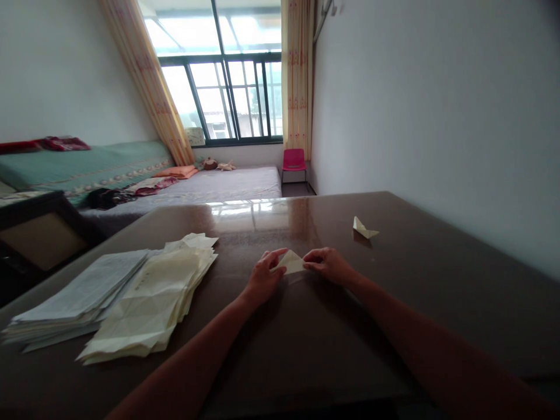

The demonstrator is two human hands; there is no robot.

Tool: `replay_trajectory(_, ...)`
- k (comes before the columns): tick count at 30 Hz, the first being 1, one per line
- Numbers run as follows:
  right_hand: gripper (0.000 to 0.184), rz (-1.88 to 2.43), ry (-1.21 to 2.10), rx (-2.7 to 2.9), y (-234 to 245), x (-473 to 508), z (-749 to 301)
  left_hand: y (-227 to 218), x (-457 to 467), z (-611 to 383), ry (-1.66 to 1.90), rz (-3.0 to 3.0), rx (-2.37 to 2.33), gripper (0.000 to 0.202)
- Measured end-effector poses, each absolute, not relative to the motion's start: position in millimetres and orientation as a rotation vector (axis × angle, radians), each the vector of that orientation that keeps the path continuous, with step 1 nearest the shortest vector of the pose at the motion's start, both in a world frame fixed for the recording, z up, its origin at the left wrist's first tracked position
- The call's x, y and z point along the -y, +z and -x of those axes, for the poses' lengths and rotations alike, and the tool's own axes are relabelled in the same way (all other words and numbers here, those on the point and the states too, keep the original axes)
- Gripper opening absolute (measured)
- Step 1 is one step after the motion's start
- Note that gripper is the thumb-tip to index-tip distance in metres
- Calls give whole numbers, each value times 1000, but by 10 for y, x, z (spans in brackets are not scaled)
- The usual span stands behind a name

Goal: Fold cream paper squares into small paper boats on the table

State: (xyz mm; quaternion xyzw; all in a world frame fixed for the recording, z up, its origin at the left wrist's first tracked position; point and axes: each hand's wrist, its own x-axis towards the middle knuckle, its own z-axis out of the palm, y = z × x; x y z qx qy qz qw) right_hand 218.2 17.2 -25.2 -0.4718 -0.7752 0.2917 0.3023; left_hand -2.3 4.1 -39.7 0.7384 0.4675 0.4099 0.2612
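A small cream paper, folded into a triangle (291, 262), lies on the dark glossy table (394, 303) in front of me. My left hand (265, 275) pinches its left edge and my right hand (328, 264) pinches its right corner, both pressing it on the tabletop. A finished folded paper boat (363, 228) sits apart, farther back and to the right of my right hand.
Two overlapping stacks of paper sheets, cream (153, 297) and greyish (83, 291), lie at the table's left. Beyond the table are a bed (210, 186), a pink chair (294, 160), a window and a white wall on the right.
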Motion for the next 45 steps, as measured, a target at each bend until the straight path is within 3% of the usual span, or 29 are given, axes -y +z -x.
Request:
replay_trajectory(11, 28, 1097, 1119, 1924, -359, -238, -2222, -387, -29, 23, 1124, -2035, -1252, 44)
replay_trajectory(31, 35, 1250, 852, 1864, -317, -306, -2321, -454, -104, 103, 1103, -1645, -1139, 53)
replay_trajectory(39, 38, 1219, 1086, 1822, -279, -284, -2367, -527, -151, 157, 1107, -1839, -1232, 46)
replay_trajectory(42, 31, 1232, 1030, 1699, -247, -270, -2302, -523, -145, 142, 1076, -1977, -1279, 45)
replay_trajectory(45, 18, 1274, 685, 1681, -155, -200, -2246, -445, -88, 110, 1172, -2181, -1358, 49)
